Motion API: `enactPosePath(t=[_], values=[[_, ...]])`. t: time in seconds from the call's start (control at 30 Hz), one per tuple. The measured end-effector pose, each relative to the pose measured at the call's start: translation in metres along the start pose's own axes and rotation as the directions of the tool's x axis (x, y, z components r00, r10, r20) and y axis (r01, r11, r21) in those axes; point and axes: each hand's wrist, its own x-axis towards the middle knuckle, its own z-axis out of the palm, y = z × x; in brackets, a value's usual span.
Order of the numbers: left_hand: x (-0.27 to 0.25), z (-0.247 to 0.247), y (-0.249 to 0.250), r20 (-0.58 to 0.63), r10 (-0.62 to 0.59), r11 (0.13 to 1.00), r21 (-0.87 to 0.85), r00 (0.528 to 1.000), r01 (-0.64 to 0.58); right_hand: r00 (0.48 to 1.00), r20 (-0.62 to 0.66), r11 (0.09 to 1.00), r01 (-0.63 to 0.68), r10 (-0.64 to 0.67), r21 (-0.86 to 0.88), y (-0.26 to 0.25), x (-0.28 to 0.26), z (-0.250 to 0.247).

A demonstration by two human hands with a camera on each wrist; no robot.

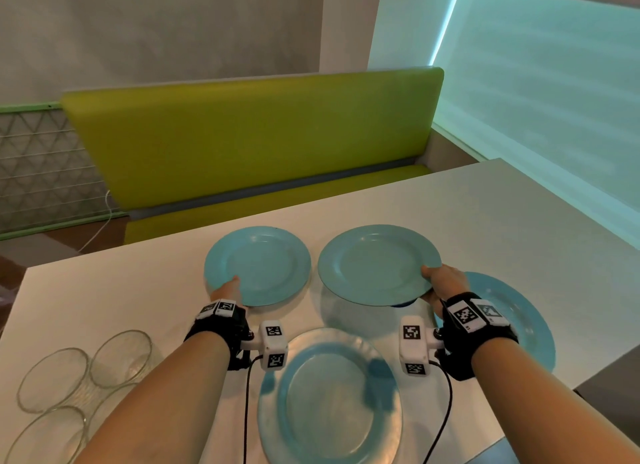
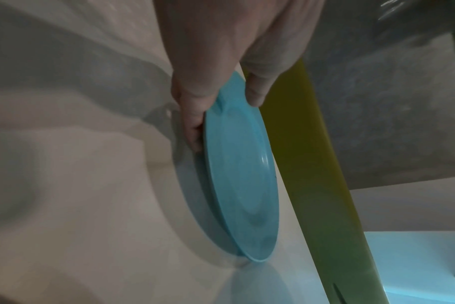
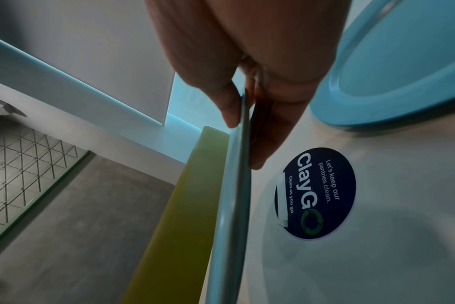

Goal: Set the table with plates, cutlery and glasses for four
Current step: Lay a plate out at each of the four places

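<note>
Nearest the head camera, a round light-blue plastic plate [image 1: 330,398] lies flat on the white table [image 1: 485,214] between the person's two forearms. Each hand has its grip closed on a plate of the same colour and make. The left hand [image 1: 227,288] pinches the near rim of the left-hand blue plate [image 1: 258,266], thumb on top and fingers [image 2: 192,125] beneath, as the left wrist camera shows; that plate sits low over the table near its far edge, its far rim at or almost at the surface. The right hand [image 1: 445,283] pinches the near right rim of the right-hand blue plate [image 1: 377,264] the same way, thumb above and fingers [image 3: 268,139] below, and holds it clear of the table with its shadow beneath. The two held plates are side by side, just apart. A fourth blue plate [image 1: 516,311] rests flat on the table under and behind the right wrist. A round dark-blue sticker [image 3: 316,193], printed "ClayGo" and "Clean as you go", is stuck to the table under the raised plate. Several clear glass bowls [image 1: 83,377] are grouped at the table's near left corner. Beyond the table runs a lime-green upholstered bench [image 1: 242,141] against a grey wall.
</note>
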Motion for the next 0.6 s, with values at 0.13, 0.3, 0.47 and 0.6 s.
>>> enactPosePath(t=[0.13,0.3,0.47,0.6], values=[[0.017,0.001,-0.001,0.079,0.005,0.999,0.045,0.997,-0.009,1.0,0.005,1.0,-0.01,0.01,0.029,0.002,0.001,0.002],[0.066,0.009,-0.014,0.115,0.019,0.999,0.045,0.993,-0.024,1.0,0.017,0.999,-0.011,0.011,0.033,0.004,0.002,0.002],[0.069,0.014,-0.014,0.135,0.031,0.996,0.082,0.99,-0.042,1.0,0.014,0.999,-0.028,0.027,0.028,0.007,0.008,0.001],[0.037,0.013,-0.001,0.135,0.016,0.987,0.156,0.991,-0.037,0.999,0.017,0.998,-0.035,0.034,0.046,0.008,0.012,-0.002]])
